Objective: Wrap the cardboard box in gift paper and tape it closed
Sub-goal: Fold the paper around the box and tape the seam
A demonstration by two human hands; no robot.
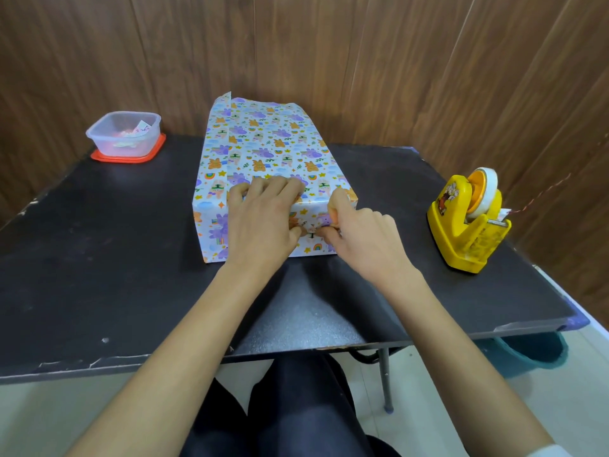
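The box (263, 143), covered in white gift paper printed with purple and orange animals, lies lengthways on the black table (99, 258). The cardboard itself is hidden under the paper. My left hand (263, 219) rests over the box's near top edge, fingers on top and thumb pressed against the near end face. My right hand (356, 232) pinches the folded paper on that near end, forefinger up at the right corner. At the far end the paper stands up loose and unfolded (227, 100).
A yellow tape dispenser (468, 222) with a roll of tape stands at the table's right edge. A clear plastic tub on a red lid (127, 136) sits at the back left corner. Wood-panelled wall rises behind; a teal bucket (534, 351) stands under the right side.
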